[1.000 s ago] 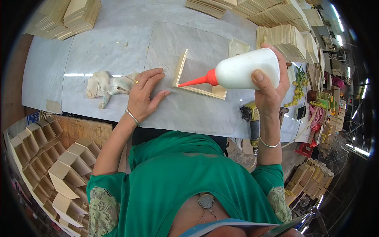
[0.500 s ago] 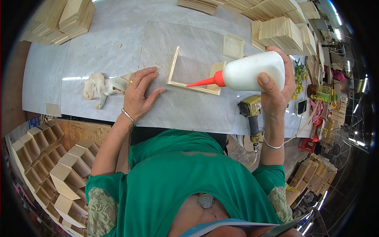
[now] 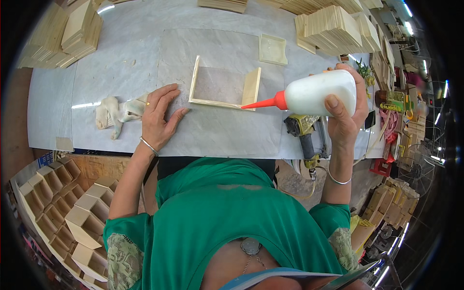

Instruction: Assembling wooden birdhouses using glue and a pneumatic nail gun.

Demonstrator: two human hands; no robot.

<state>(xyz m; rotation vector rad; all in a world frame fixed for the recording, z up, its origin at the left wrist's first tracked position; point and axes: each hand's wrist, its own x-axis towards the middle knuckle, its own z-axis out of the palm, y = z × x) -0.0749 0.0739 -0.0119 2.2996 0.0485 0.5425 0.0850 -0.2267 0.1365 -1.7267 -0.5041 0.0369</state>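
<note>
My right hand (image 3: 345,111) is wrapped round a white glue bottle (image 3: 314,94) with a red nozzle, held tilted on its side. The nozzle tip meets the near right corner of a three-sided wooden frame (image 3: 215,104), whose far side is open. The frame lies on the grey tabletop (image 3: 217,133). My left hand (image 3: 161,113) rests on the table left of the frame, fingers stretched and holding nothing. Just beyond its fingers to the left lies a crumpled, stained pale cloth or glove (image 3: 116,113).
A yellow and black nail gun (image 3: 304,135) with a hose lies at the table's right front. A small shallow tray (image 3: 273,49) sits behind the frame. Stacks of thin wooden boards (image 3: 333,29) line the back. Finished-looking wooden boxes (image 3: 87,217) are piled at lower left.
The glue bottle has moved right, its nozzle tip sliding along the frame's near edge from the left part to the right corner. My left hand stays flat on the table.
</note>
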